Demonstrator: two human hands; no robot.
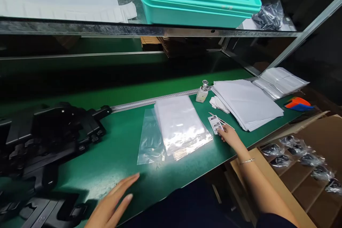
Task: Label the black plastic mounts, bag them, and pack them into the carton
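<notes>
My right hand (227,134) pinches the lower end of a small white label sheet with black print (214,123), just over the green tabletop. A thin pen-like stick (227,123) lies beside that sheet, partly behind my fingers. Left of it rests a stack of clear plastic bags (180,123), shiny where the light falls. My left hand (114,199) is at the table's near edge with its fingers stretched out, holding nothing. Black plastic parts (61,131) lie to the left of it, some cut off by the frame.
A small pump bottle (202,92) stands behind the bags, near a pile of white sheets (245,101). An orange and blue object (298,104) lies at the right end. Overhead, a metal shelf (107,28) carries a teal bin (197,10). A cardboard box (307,142) holds several bagged parts.
</notes>
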